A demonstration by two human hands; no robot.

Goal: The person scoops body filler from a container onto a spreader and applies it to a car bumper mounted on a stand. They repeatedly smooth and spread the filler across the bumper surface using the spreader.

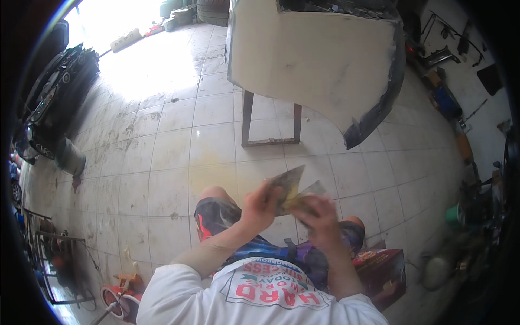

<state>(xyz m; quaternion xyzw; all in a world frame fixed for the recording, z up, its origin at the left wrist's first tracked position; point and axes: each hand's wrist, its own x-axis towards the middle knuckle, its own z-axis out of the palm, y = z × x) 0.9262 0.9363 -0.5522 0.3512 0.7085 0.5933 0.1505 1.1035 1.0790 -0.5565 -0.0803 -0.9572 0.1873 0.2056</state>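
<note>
My left hand [259, 205] is closed on a thin grey filler spreader [287, 180] with a pointed corner, held in front of my lap. My right hand [320, 215] grips a second flat grey scraper [316, 189], tilted close beside the first. Yellow putty [291, 196] shows between the two blades; whether the blades touch cannot be told. Beyond my hands, a car body panel [309, 59] coated in smooth beige filler, with dark grey edges, stands on a brown frame stand [271, 143]. My hands are apart from the panel.
Pale tiles [168, 173] with stains and yellowish dust make up the floor. A white bucket [70, 157] and car parts [59, 76] are at the left. A red box [382, 271] lies beside my right leg, and a red reel-like object [120, 298] at lower left.
</note>
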